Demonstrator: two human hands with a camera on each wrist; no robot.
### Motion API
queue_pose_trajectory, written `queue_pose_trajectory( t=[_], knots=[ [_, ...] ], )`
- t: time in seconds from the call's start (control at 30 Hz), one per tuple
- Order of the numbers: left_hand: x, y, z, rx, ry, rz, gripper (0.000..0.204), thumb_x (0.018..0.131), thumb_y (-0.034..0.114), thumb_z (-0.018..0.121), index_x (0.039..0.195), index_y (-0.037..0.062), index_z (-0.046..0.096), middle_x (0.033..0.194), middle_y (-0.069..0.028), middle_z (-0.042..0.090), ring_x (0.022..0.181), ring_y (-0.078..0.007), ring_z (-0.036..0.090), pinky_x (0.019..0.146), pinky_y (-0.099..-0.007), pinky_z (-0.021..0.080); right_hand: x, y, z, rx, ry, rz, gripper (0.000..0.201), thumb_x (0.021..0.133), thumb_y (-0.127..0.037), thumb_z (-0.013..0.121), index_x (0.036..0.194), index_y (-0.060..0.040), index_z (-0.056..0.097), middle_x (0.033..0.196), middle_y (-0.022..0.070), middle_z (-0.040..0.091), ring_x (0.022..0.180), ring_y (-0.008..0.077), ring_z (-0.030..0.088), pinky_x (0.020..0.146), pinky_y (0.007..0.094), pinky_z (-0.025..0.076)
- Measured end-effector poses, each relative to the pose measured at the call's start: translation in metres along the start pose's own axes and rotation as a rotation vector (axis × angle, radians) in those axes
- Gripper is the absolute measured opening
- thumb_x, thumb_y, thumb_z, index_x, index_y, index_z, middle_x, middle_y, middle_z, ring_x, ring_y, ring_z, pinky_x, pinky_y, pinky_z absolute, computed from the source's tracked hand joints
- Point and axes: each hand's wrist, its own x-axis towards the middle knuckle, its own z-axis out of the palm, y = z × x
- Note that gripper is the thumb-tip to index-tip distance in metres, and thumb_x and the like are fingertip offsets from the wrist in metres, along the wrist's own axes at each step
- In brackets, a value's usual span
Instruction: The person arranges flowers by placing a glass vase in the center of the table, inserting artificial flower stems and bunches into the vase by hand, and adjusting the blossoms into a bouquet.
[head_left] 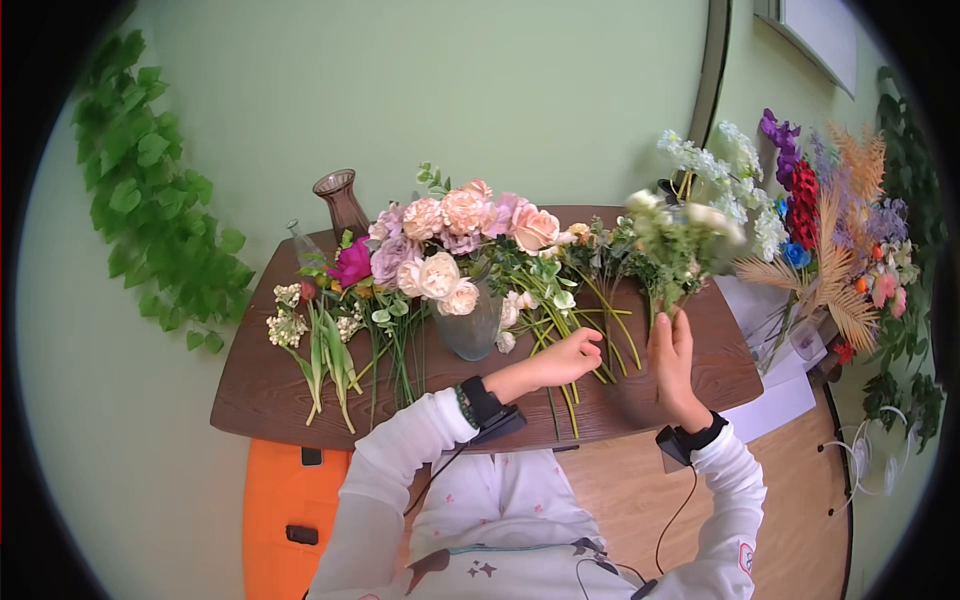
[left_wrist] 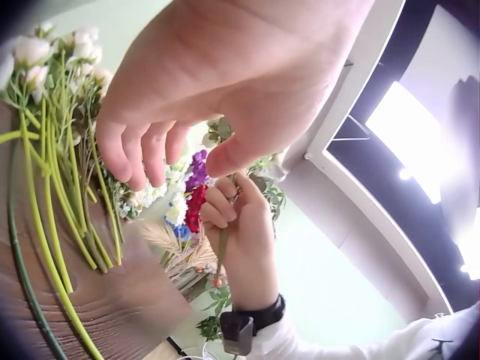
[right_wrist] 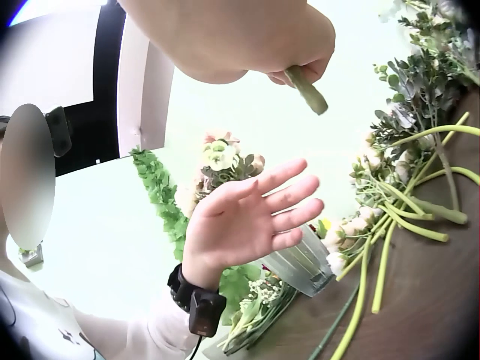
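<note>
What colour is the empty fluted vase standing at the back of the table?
Translucent brown glass vase, clearest in the head view.

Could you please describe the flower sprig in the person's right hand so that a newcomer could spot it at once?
Start at the brown table and go to its right end, where the right hand is raised. Its grip holds one sprig upright by the stem. Unlike the stems lying flat on the table, it stands in the air, with pale buds and green leaves.

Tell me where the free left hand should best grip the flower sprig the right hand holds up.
Probably the bare stem just below the right hand, coming from the left: the sprig stands upright, its head bushy, and the open left hand hovers alongside.
</note>
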Motion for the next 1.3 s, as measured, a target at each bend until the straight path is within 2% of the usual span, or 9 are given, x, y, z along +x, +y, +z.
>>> queue_pose_trajectory(
  t=[0.13,0.3,0.4,0.57,0.67,0.77,1.0,1.07,1.3],
  knots=[
    [-0.046,0.025,-0.014,-0.043,0.086,0.239,0.031,0.089,0.011,0.049,0.118,0.0018,0.042,0.110,-0.0109,0.054,0.101,-0.0151,0.053,0.083,-0.0267,0.043,0.008,-0.018,0.021,0.137,-0.026,-0.116,0.017,0.095,-0.020,0.041,0.107,-0.0065,0.042,0.067,-0.0015,0.041,0.046,0.0046,0.035,0.040,0.0181,0.027],
    [-0.107,0.031,-0.047,-0.138,0.227,0.341,0.016,0.091,0.015,0.050,0.101,0.0022,0.050,0.087,-0.0038,0.056,0.080,-0.0086,0.054,0.072,-0.0224,0.044,0.019,-0.034,0.041,0.378,-0.179,-0.112,0.025,0.093,-0.015,0.045,0.114,-0.0039,0.040,0.084,0.0040,0.048,0.067,0.0103,0.043,0.060,0.0253,0.039],
    [-0.130,0.021,-0.073,0.083,0.502,0.148,0.019,0.090,0.021,0.053,0.082,0.0042,0.053,0.066,0.0016,0.051,0.061,-0.0046,0.046,0.055,-0.0199,0.037,0.017,-0.054,0.055,0.431,-0.171,-0.065,0.027,0.091,-0.014,0.046,0.115,-0.0032,0.040,0.079,0.0021,0.045,0.063,0.0091,0.039,0.057,0.0236,0.036],
    [-0.125,-0.013,-0.097,0.321,0.975,0.187,0.031,0.079,0.027,0.066,0.092,0.0025,0.052,0.081,-0.0014,0.055,0.067,-0.0083,0.048,0.057,-0.0246,0.039,0.016,-0.077,0.071,0.530,-0.266,-0.034,0.016,0.091,-0.019,0.047,0.102,-0.0079,0.045,0.067,-0.0033,0.039,0.049,0.0044,0.029,0.043,0.0193,0.023],
    [-0.120,0.001,-0.102,0.187,0.960,-0.007,0.044,0.076,0.028,0.069,0.106,0.0014,0.050,0.097,-0.0052,0.057,0.085,-0.0138,0.055,0.071,-0.0283,0.044,0.009,-0.088,0.082,0.544,-0.311,-0.017,0.016,0.091,-0.020,0.047,0.101,-0.0077,0.044,0.068,-0.0022,0.042,0.049,0.0044,0.030,0.042,0.0194,0.023],
    [-0.113,0.018,-0.108,0.124,0.970,0.150,0.047,0.076,0.026,0.068,0.112,0.0015,0.050,0.107,-0.0084,0.057,0.100,-0.0185,0.054,0.085,-0.0317,0.043,0.005,-0.090,0.091,0.539,-0.303,-0.015,0.024,0.092,-0.023,0.045,0.109,-0.0062,0.043,0.074,0.0009,0.045,0.047,0.0055,0.031,0.041,0.0197,0.023],
    [-0.094,0.005,-0.144,0.322,0.825,0.275,0.045,0.076,0.029,0.069,0.111,0.0055,0.053,0.109,-0.0082,0.057,0.104,-0.0192,0.053,0.089,-0.0332,0.041,0.008,-0.092,0.094,0.510,-0.345,-0.013,0.032,0.095,-0.028,0.037,0.116,-0.0047,0.040,0.074,0.0033,0.044,0.046,0.0071,0.031,0.040,0.0208,0.024],
    [-0.097,0.022,-0.146,0.167,0.705,0.130,0.063,0.074,0.014,0.072,0.128,0.0044,0.039,0.126,-0.0075,0.045,0.114,-0.0194,0.045,0.095,-0.0319,0.039,0.008,-0.093,0.095,0.527,-0.356,-0.002,0.031,0.095,-0.028,0.037,0.114,-0.0041,0.040,0.073,0.0036,0.043,0.046,0.0076,0.031,0.040,0.0211,0.025],
    [-0.086,0.033,-0.146,0.018,0.824,0.330,0.048,0.075,0.015,0.071,0.117,0.0044,0.050,0.115,-0.0060,0.054,0.104,-0.0162,0.051,0.088,-0.0310,0.042,0.010,-0.106,0.111,0.602,-0.390,-0.072,0.029,0.095,-0.028,0.036,0.106,-0.0023,0.044,0.075,0.0049,0.047,0.058,0.0121,0.044,0.053,0.0241,0.038]
  ],
)
